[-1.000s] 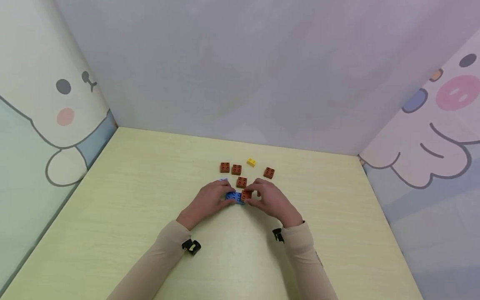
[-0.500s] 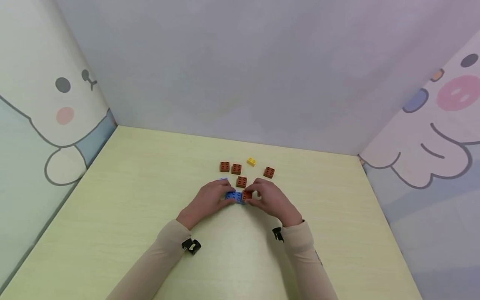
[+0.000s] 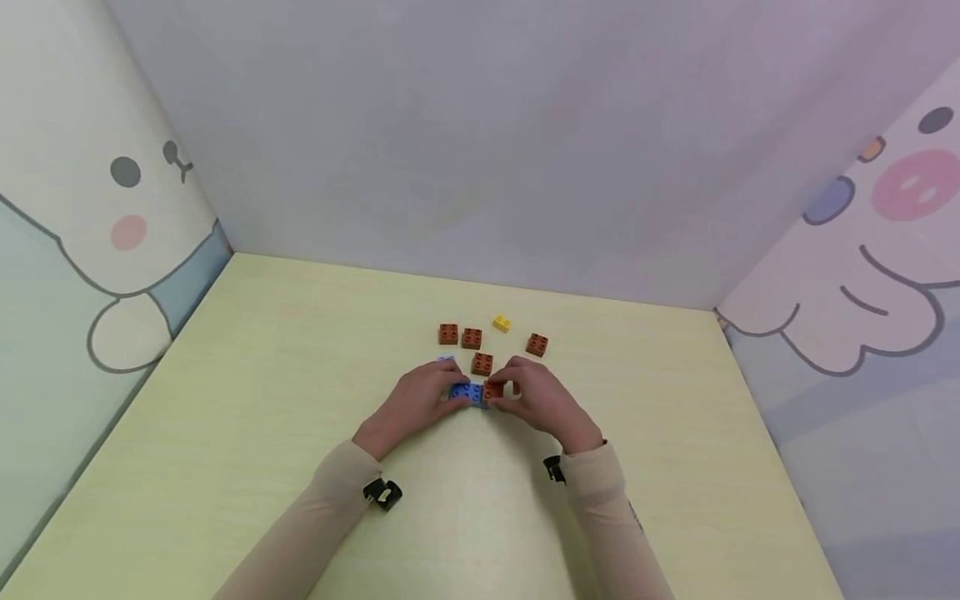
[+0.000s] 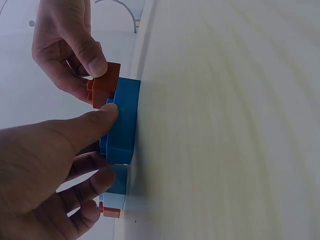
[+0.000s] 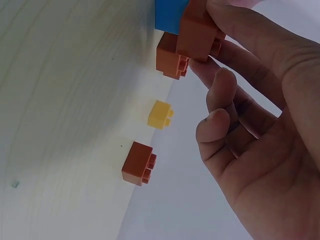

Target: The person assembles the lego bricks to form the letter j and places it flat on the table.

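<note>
Blue plastic, one long studded brick (image 4: 126,120) rests on the pale counter (image 3: 315,358) between the two hands: the left hand (image 3: 417,400) pinches it, and the right hand (image 3: 543,400) grips one orange-brown brick (image 4: 106,84) on its right end, whether fully seated I cannot tell. Just beyond lie four loose reddish-brown bricks (image 3: 482,364), one small yellow brick (image 3: 502,323) and at least one lighter blue brick (image 3: 446,358), mostly hidden by the left hand. Two cartoon animals (image 3: 82,150) flank the counter
</note>
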Motion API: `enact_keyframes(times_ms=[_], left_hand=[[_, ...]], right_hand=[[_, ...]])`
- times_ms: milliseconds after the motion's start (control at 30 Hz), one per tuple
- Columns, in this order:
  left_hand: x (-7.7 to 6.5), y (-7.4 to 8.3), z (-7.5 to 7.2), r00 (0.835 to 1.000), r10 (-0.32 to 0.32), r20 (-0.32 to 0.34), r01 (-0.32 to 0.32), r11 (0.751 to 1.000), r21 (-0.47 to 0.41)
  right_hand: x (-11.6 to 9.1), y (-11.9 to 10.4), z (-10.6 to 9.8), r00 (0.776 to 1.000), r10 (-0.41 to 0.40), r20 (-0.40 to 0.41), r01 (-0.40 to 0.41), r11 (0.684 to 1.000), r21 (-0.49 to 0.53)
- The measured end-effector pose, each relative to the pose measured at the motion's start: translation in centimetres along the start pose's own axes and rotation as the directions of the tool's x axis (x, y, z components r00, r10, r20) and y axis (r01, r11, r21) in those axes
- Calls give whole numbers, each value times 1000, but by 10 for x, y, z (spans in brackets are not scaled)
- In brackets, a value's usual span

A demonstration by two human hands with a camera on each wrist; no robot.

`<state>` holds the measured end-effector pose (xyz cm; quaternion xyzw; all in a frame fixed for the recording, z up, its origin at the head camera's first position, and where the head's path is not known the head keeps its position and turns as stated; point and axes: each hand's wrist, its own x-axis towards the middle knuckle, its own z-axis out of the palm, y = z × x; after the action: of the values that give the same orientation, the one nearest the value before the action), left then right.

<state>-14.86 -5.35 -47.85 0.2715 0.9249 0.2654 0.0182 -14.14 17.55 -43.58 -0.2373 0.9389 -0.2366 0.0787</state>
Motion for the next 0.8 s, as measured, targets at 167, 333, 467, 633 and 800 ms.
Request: enact_keyframes(times_ms=[167,333,467,633,800], left_hand=[[0,0,1,1000,6,1,-6,1000,13],[-1,1,1,999,16,-31,-15,999,42],[-3,2,1,997,34,-62,-31,998,55],[-2,0,-4,993,52,-110,-46,997,61],[1,-8,-10,986,12,-168,-3,998,56]], right_hand=[[-1,2,1,1000,7,6,-8,999,46],[-1,2,1,1000,-9,5,9,999,46],[-1,2,1,1000,-5,6,5,999,38],[-1,2,2,1000,3,9,-3,1000,31],[-2,1,1,1000,16,10,-16,999,30]])
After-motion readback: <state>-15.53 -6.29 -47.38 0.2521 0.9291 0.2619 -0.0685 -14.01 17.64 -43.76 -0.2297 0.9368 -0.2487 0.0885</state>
